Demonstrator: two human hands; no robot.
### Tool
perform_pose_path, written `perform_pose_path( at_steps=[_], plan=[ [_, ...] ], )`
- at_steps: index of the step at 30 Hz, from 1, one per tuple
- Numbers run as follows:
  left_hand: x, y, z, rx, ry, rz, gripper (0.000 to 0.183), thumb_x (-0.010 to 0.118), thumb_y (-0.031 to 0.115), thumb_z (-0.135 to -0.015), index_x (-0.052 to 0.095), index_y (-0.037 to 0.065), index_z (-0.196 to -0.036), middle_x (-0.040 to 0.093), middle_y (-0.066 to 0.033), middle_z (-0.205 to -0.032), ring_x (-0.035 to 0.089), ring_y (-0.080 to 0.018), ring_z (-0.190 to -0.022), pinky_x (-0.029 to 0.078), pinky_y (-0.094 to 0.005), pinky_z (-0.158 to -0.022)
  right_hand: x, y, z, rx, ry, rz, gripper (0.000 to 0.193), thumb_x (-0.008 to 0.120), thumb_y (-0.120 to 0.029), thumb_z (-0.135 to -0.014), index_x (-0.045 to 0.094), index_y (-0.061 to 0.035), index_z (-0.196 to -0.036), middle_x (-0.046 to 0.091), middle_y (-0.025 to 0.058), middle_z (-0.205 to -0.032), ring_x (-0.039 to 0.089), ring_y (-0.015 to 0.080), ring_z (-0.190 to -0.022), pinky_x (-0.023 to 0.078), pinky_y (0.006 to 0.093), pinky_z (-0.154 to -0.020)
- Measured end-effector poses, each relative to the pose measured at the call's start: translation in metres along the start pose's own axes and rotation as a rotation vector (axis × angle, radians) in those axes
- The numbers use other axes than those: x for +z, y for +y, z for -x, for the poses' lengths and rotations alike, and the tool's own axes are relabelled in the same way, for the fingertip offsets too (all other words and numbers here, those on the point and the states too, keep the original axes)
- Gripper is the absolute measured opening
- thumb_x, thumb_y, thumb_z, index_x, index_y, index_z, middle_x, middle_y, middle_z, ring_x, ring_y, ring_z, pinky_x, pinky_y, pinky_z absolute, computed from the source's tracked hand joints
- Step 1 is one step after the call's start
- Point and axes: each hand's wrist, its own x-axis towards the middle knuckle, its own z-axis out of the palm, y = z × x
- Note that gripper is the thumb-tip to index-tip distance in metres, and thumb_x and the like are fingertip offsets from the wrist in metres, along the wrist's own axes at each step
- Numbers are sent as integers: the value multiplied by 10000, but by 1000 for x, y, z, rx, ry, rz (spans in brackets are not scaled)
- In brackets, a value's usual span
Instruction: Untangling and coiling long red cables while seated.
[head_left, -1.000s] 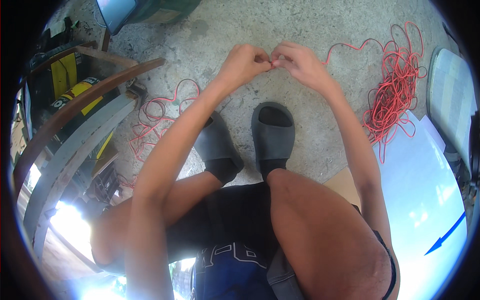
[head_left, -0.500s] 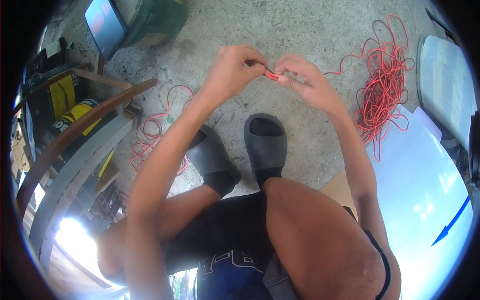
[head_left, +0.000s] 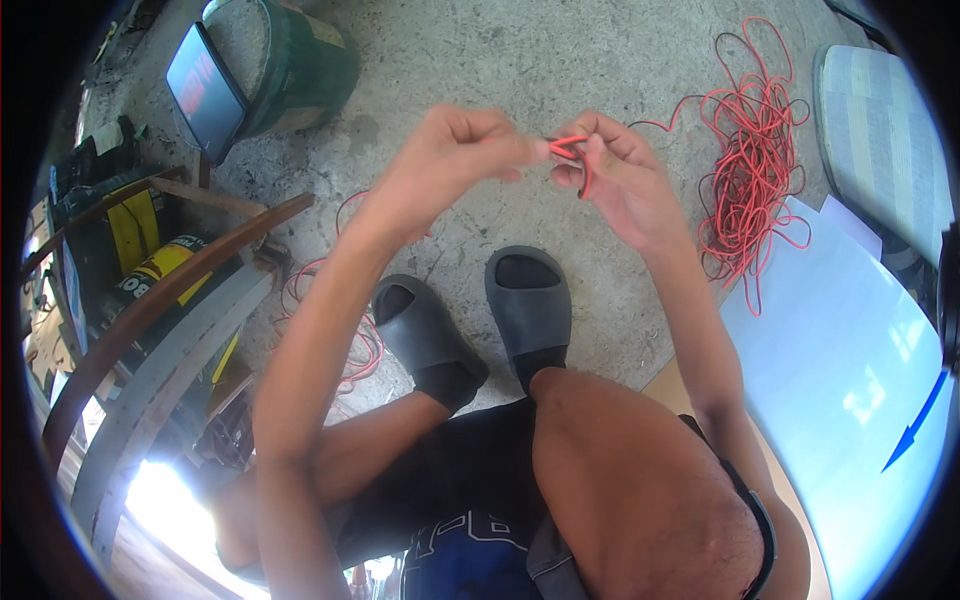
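Above my slippers, a short stretch of red and black wire (head_left: 566,147) runs between my two hands, with a small loop hanging by the right fingers. My left hand (head_left: 462,150) is closed in a pinch on the wire, its fingertips partly blurred. My right hand (head_left: 622,175) grips the same wire between thumb and fingers. A large tangled heap of that wire (head_left: 750,165) lies on the floor at the right, and one strand leads from it toward my right hand. More loose wire coils (head_left: 365,365) lie at the left, partly behind my left forearm.
A green bucket (head_left: 315,75) stands at the upper left, with a dark-framed screen (head_left: 207,90) leaning on it. Curved wooden and grey bars (head_left: 150,300) crowd the left side. At the right are a white sheet with a blue arrow (head_left: 830,340) and a striped pale panel (head_left: 885,150).
Both hands have shifted slightly to the right. The wire between them now forms a loop hanging by the right fingers. The bucket shows more fully in view.
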Motion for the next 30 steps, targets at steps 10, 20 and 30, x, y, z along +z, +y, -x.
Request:
perform_pose_path(
  at_steps=[10,20,30],
  plan=[
    [-1,39,14,454,27,831,337,525,213,-877,450,98,-570,499,-16,-628,557,-176,-796,413,-331,-921,17,-34,1,-488,-220,224,187,536,-228,-926,514,-46,-891,520,19,-849,455,111,-781,368,281,-681],
    [-9,41,18,167,133,-83,254,562,223,-907,638,-19,-902,492,21,-568,430,-46,-472,327,-206,-454,30,-41,16,-207,-89,856,155,558,-185,-883,547,-42,-825,523,57,-764,444,217,-673,381,315,-632],
    [-17,23,11,153,152,627,193,558,109,-873,568,-23,-1014,331,58,-470,289,-50,-376,349,-227,-468,43,-37,44,-619,-93,1316,73,650,-45,-707,634,-36,-777,561,32,-645,523,197,-709,411,313,-601]
  ],
)
